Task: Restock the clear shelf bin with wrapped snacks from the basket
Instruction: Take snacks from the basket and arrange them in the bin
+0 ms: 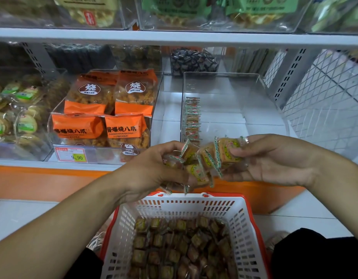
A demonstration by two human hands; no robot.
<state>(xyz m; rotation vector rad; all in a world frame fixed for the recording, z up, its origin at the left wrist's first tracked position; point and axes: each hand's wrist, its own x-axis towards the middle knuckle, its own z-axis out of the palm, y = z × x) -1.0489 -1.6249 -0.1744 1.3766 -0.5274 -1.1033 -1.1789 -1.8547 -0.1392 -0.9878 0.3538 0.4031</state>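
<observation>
Centrally, both the left hand [154,170] and right hand [274,160] clutch a cluster of wrapped snacks [204,160] above the white basket [242,224], just below the clear bin [270,101] at upper right

The basket [237,220] sits nearest the camera, below the shelf edge, with wrapped snacks [180,248] in it. Above its far rim, the left hand [154,170] and right hand [274,160] hold a bunch of snacks [206,160] between them. Behind the hands stands the clear bin [254,109], a row of snacks [192,117] along its left wall; bagged snacks [105,109] lie to its left.
</observation>
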